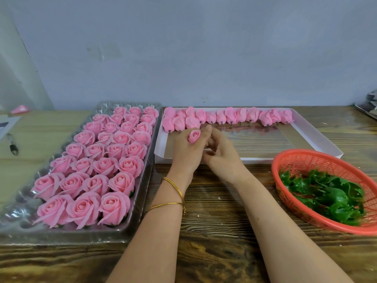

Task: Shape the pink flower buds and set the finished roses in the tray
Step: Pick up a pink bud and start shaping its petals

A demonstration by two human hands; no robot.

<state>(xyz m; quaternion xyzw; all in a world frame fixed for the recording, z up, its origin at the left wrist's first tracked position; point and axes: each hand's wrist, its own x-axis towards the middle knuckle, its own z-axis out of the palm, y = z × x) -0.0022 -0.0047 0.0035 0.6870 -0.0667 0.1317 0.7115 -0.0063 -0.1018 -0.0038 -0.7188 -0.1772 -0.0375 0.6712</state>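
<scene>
- A person's left hand (pixel 186 152) curls round one pink bud (pixel 193 136), holding it upright over the near-left corner of a white cardboard box (pixel 318 131).
- The right hand (pixel 221 155) sits against it, thumb tip at the bud's side; whether it pinches anything cannot be told.
- Unshaped buds (pixel 230 117) line the box's far wall.
- Shaping appears to be in hand, since the bud's petals are tight.
- Next, the outer petals likely need opening, then the rose goes into a free cup of the clear plastic tray (pixel 81 234), beside the finished roses (pixel 114 207) on the left.
</scene>
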